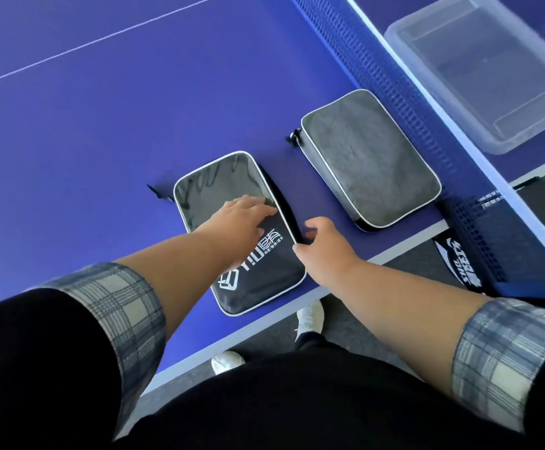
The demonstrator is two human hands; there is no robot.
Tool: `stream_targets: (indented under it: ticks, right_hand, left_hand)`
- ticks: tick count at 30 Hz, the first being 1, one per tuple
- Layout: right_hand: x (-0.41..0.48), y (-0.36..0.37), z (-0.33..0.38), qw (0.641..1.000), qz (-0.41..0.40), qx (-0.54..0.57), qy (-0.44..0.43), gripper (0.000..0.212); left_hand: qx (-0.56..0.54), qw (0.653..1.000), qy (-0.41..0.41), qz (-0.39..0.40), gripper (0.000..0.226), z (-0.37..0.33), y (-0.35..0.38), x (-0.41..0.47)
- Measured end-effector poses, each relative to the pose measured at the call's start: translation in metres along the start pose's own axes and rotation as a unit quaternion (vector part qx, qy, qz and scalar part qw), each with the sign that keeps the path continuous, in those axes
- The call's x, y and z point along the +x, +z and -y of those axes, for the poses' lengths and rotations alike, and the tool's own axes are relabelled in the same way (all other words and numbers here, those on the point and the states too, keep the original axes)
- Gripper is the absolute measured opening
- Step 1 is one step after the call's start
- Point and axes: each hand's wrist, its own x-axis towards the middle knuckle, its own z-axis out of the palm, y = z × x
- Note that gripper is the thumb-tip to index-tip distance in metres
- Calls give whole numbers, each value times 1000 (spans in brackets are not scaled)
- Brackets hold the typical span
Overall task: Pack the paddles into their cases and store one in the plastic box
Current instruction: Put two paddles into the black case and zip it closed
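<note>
Two cases lie flat on the blue bench, close to its near edge. The near case is black and grey with white piping and a white logo, and one corner reaches almost to the bench's edge. The left hand rests on top of it, palm down, with its fingers straight and spread over the grey panel. The right hand is at the case's right edge. Its thumb touches the rim and its fingers are curled round the dark side, pinching that edge. A black zip pull sticks out from the case's far left corner.

The far case lies to the right and further off, apart from the near one, with its grey side up. No hand touches it. It lies just beside the net, and its zip pull is at its left corner.

The clear plastic box stands on the bench beyond the net, at the upper right, well apart from both hands. It is open-topped.

Both forearms are bare below rolled plaid cuffs. Two white shoes show on the grey floor below the bench's edge.
</note>
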Motion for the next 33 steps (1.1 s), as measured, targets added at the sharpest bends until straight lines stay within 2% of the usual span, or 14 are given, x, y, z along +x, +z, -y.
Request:
stream_targets:
  ticks: [2,7,11,16,22,33]
  right_hand:
    - [4,0,-3,1000,26,-8,10,57]
    - [17,-7,-3,997,57,-34,-28,25]
    - [29,-12,14,997,54,-32,-41,18]
    - [29,-5,17,992,81,-83,-46,30]
    - [36,-5,16,979,117,-164,-43,15]
    - [77,-6,65,952,59,-253,-161,21]
  left_hand:
    - [27,1000,4,7,58,0,7,1]
    - [57,998,-9,6,63,-2,18,-3]
    - [66,998,-12,10,61,-2,16,-2]
    - [97,995,-11,23,62,-4,14,-2]
    - [115,993,-10,26,63,-5,12,-4]
    - [80,987,-135,-27,62,20,6,-7]
